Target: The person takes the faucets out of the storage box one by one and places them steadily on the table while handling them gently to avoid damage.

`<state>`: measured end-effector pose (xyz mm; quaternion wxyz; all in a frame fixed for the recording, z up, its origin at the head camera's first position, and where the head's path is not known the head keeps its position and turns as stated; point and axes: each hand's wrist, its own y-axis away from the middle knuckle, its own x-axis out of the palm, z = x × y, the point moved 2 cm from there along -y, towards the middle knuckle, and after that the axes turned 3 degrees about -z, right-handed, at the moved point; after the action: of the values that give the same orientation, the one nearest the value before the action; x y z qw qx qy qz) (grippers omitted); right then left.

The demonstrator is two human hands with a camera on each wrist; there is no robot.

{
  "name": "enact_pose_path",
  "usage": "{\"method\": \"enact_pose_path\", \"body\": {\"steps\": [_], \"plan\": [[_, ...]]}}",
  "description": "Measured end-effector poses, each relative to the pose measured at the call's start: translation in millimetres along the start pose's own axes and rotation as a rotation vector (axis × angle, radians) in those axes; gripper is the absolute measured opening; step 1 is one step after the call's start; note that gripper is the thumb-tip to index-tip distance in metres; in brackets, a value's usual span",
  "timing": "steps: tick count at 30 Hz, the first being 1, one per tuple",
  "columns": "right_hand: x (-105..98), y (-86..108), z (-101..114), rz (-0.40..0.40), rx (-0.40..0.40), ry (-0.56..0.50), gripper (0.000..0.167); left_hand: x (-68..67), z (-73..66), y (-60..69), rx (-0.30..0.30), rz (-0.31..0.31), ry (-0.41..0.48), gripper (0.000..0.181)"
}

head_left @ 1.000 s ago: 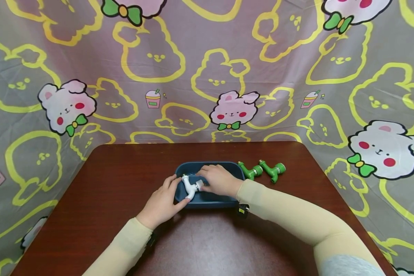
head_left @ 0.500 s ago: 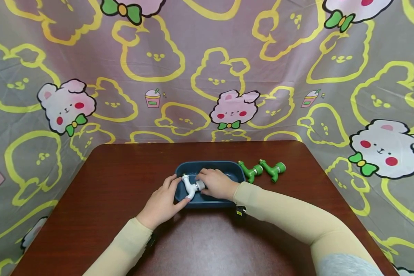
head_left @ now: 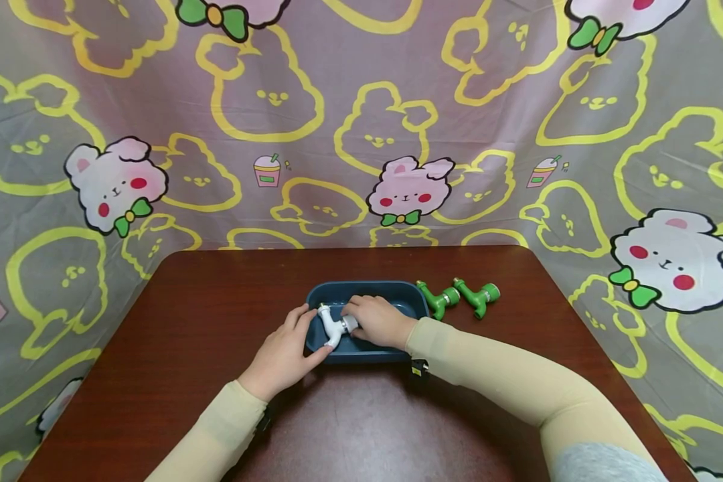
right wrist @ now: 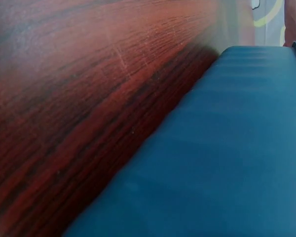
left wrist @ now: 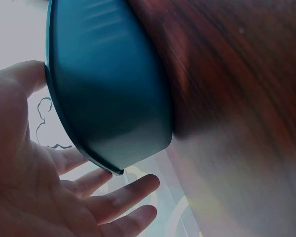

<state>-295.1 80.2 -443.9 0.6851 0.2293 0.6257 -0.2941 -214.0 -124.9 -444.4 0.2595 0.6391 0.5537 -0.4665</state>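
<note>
A white faucet [head_left: 333,328] with a grey knob lies in a dark blue basin [head_left: 361,357] on the table. My right hand [head_left: 382,323] reaches into the basin and grips the knob end; its fingertips partly cover the knob. The left hand [head_left: 286,348] spreads over the basin's left end, thumb by the faucet's spout and index finger near its inlet. In the left wrist view the left hand [left wrist: 64,173] has its thumb and nearer fingers passing behind the basin's rim, while two straighter fingers [left wrist: 128,197] stay outside. The right wrist view shows only the basin's outer wall [right wrist: 227,148], with the right hand hidden.
Two green faucets [head_left: 440,298] [head_left: 477,296] lie side by side just right of the basin on the brown table [head_left: 205,301]. A patterned cloth [head_left: 313,80] hangs behind and along both sides of the table.
The right hand has shifted slightly down and toward me at the knob during the first half second, then stayed nearly still. The left hand, basin and green faucets keep their places.
</note>
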Motion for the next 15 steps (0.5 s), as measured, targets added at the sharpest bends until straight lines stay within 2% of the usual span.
{"method": "enact_pose_path", "body": {"steps": [15], "plan": [[-2.4, 0.3, 1.1, 0.043, -0.003, -0.02, 0.037, 0.5, -0.1, 0.3, -0.006, 0.008, 0.001, 0.083]]}}
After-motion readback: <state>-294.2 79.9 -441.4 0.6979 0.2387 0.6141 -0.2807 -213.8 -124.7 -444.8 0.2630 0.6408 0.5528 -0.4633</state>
